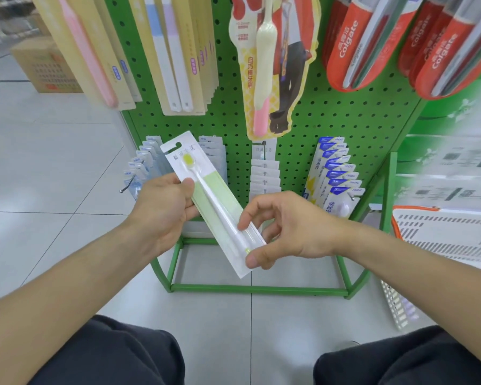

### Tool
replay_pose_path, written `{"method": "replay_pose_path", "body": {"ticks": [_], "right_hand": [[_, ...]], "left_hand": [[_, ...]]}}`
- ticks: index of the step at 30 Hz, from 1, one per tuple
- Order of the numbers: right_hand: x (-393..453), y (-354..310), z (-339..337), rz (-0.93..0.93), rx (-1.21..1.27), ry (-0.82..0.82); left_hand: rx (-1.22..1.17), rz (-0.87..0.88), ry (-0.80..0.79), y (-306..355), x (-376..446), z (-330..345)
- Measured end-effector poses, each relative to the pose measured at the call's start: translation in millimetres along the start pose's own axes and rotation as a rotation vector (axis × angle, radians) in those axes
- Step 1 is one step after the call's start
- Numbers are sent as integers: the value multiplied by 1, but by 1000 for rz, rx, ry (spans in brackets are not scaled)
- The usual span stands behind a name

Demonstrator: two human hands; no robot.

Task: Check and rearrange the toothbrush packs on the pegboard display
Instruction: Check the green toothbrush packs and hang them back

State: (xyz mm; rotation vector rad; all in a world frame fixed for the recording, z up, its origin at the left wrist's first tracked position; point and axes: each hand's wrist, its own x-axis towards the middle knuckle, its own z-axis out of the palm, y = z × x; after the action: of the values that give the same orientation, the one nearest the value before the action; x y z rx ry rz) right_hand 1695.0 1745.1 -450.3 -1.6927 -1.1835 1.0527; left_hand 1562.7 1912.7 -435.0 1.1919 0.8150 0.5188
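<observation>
Toothbrush pack (pixel 215 207), white card with a pale green panel and a white brush with a yellow-green head, is held in both hands in front of the green pegboard (pixel 331 118). It lies tilted, its hang-hole end up and to the left, its lower end down and to the right. The left hand (pixel 161 212) clamps the pack near its upper half, thumb on the front and fingers behind. The right hand (pixel 286 229) pinches the lower end, thumb at the bottom edge and forefinger on the clear blister, the other fingers curled behind.

Behind the pack, low on the board, hooks carry rows of packs: grey-white ones (pixel 147 162) at left, white ones (pixel 264 173) in the middle, blue-topped ones (pixel 335 173) at right. Higher up hang cream packs (pixel 178 51) with pastel brushes, a shaped pack (pixel 272 65) with a cream and pink brush, and red Colgate packs (pixel 372 43) at upper right. A white basket (pixel 442 237) with an orange rim sits at right, just beside the stand. A cardboard box (pixel 45 65) stands on the tiled floor (pixel 39 176), well off to the left. Dark trousers (pixel 117 354) show at the bottom.
</observation>
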Motion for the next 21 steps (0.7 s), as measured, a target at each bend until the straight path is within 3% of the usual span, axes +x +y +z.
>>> {"method": "replay_pose_path", "body": {"ticks": [3, 6, 13, 21], "right_hand": [[-3, -5, -1, -19, -37, 31], [-6, -9, 2, -33, -261, 74], [-4, -10, 13, -334, -753, 142], [-9, -14, 22, -284, -744, -2]], "left_hand": [[162, -26, -112, -1, -2, 0], [391, -62, -238, 0, -11, 2], [255, -46, -219, 1, -13, 5], [220, -38, -300, 1, -17, 2]]}}
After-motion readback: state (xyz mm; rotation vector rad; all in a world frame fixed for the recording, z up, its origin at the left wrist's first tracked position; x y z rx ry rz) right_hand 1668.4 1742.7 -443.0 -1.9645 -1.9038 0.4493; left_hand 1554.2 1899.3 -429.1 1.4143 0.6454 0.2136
